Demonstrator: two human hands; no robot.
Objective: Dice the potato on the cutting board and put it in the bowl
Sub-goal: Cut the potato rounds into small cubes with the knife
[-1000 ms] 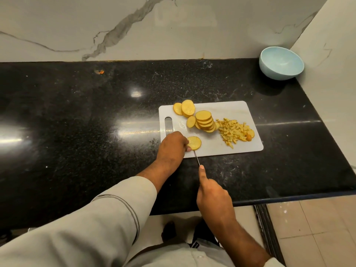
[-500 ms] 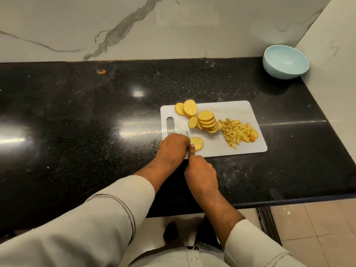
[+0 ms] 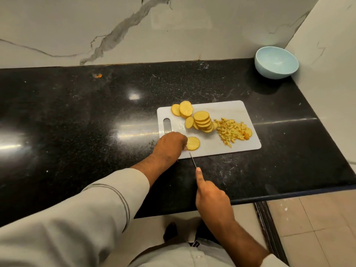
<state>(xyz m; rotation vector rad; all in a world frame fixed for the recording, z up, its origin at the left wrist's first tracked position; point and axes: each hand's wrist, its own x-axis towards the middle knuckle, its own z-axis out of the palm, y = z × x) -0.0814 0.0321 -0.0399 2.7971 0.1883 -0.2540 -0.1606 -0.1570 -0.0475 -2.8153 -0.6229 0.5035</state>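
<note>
Partly done: diced pile (image 3: 232, 132) on cutting board (image 3: 231, 110), slices (image 3: 203, 121) uncut, bowl (image 3: 275, 61) apparently empty (left hand (image 3: 171, 142) pinning slice (image 3: 193, 143), right hand (image 3: 211, 197) gripping knife (image 3: 192, 159)).

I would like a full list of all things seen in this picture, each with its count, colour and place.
cutting board: one, white, on the counter, centre right
potato slices: many, yellow, stacked and loose on the board's far left part
single slice: one, yellow, near edge of the board, beside the left hand
diced potato: one pile, yellow, right part of the board
bowl: one, light blue, far right corner of the counter
counter: one, black
knife: one, silver blade, over the board's near edge
left hand: touches the single slice
right hand: grips the knife
</note>
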